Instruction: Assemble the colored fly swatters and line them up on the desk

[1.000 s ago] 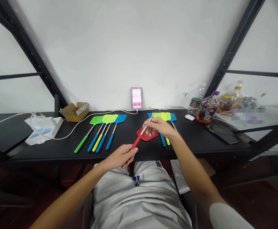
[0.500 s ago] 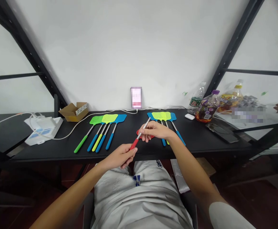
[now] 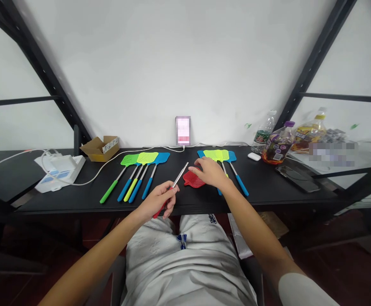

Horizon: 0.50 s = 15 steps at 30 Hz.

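My left hand (image 3: 158,200) is closed around the red grip of a fly swatter handle (image 3: 180,174), its thin metal rod pointing up and to the right with no head on its tip. On the table to the right lies a loose red fly swatter head (image 3: 193,181). My right hand (image 3: 213,173) hovers over or rests by its far right edge, thumb and fingers apart; whether they touch it I cannot tell. Behind that hand are overlapping yellow and blue fly swatters (image 3: 242,185). Several more, green, yellow and blue, lie fanned out on the left (image 3: 109,191).
A phone (image 3: 183,131) leans on the wall, a white cable plugged in. At left are an open cardboard box (image 3: 97,149) and a white power strip (image 3: 60,176). Bottles (image 3: 277,144), a white earphone case (image 3: 254,157) and a dark phone (image 3: 296,178) lie right.
My left hand has drawn the handle down and to the left. My right hand has let go of the rod and moved right, uncovering the red head.
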Motion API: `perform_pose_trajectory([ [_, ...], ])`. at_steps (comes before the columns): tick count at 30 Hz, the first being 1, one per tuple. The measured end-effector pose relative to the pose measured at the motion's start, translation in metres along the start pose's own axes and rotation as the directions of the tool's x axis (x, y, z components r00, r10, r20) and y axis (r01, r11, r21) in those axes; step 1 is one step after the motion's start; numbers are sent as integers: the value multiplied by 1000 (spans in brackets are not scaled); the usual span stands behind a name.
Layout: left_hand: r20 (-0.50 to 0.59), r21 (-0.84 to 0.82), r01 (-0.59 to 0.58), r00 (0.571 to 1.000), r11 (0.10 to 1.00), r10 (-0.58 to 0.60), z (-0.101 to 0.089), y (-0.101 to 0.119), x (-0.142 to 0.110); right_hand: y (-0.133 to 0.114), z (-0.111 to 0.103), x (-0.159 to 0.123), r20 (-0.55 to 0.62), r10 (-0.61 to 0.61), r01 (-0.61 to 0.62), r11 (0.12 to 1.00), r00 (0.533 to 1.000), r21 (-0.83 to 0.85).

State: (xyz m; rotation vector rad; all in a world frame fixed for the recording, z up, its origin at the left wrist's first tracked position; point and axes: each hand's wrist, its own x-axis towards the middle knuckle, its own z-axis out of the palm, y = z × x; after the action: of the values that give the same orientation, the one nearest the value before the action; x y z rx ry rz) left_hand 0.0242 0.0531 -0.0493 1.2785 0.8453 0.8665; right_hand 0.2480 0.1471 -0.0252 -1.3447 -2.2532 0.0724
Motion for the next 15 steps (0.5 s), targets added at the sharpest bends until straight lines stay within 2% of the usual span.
perform_pose_trajectory([
  [2,-6,-23,-6,1000,1000,6,0,1,0,2,4,0,18,22,-21,995,1000,-94],
  [8,9,-41,-29,1000,999,30,-3,0,0,0,8,-4,189,67,-18,969,980,-248],
  [15,33,-34,-29,999,999,30,-4,-2,1,-1,3,-3,261,82,-21,973,962,-231],
])
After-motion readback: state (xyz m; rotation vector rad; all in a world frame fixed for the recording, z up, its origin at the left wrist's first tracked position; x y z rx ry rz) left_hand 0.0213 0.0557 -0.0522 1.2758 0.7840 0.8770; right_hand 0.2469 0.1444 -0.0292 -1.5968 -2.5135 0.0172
